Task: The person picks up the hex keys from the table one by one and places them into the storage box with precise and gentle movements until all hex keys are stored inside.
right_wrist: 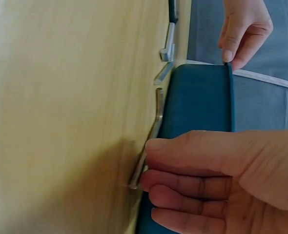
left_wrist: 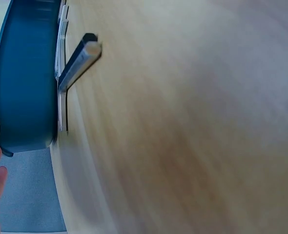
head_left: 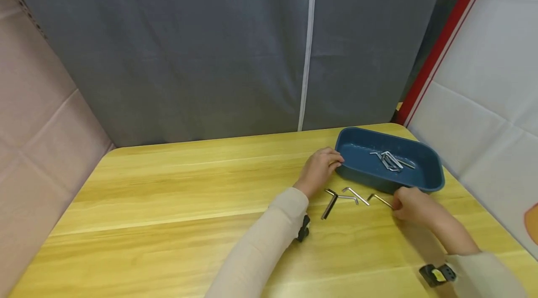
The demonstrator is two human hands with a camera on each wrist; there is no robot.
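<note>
A blue tray (head_left: 433, 172) (right_wrist: 197, 97) (left_wrist: 22, 83) sits at the table's far right with several silver hex keys (head_left: 392, 160) inside. My left hand (head_left: 336, 160) (right_wrist: 228, 57) pinches the tray's left rim. Three hex keys lie on the wood in front of the tray: a dark one (head_left: 329, 203) (left_wrist: 78, 58), a silver one (head_left: 355, 194) (right_wrist: 166, 46), and another silver one (head_left: 379, 199) (right_wrist: 156, 117). My right hand (head_left: 395, 207) (right_wrist: 148, 163) pinches the near end of that last key, which still lies flat on the table.
The wooden table (head_left: 189, 204) stretches wide to the left and front. A grey curtain (head_left: 210, 46) hangs behind it, with padded walls on both sides. The tray stands close to the table's right edge.
</note>
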